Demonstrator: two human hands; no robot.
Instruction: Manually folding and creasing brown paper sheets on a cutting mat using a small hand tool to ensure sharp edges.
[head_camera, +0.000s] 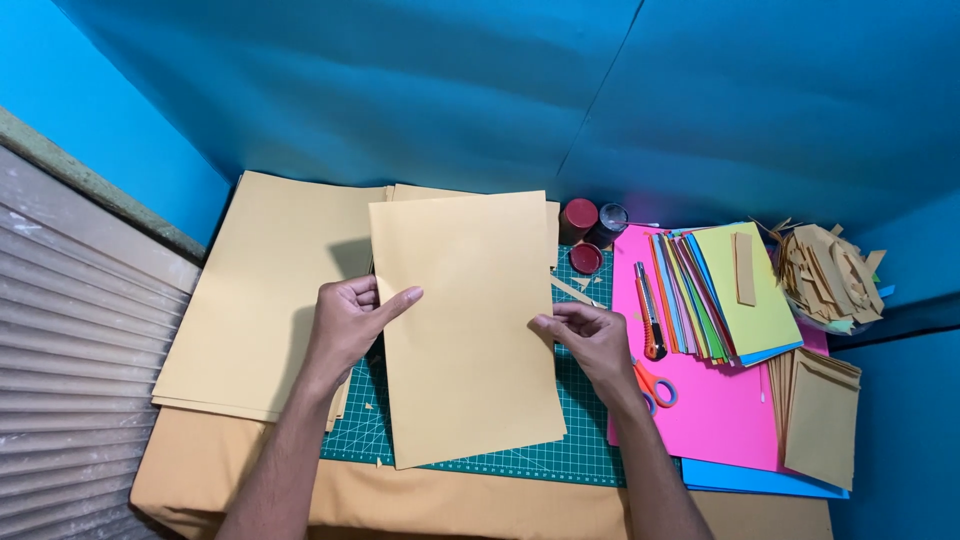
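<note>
A tan sheet of paper (465, 320) is held upright over a green cutting mat (580, 445). My left hand (350, 320) pinches the sheet's left edge, thumb on the front. Gripping the right edge at mid height is my right hand (590, 340). Both forearms reach in from the bottom of the view. The sheet hides most of the mat beneath it.
A stack of large tan sheets (260, 290) lies at left. Right of the mat are a pink sheet (710, 410), a fan of coloured papers (725, 290), a craft knife (648, 310), orange scissors (655, 385), small jars (590, 235), tan scraps (825, 270) and folded tan pieces (820, 415).
</note>
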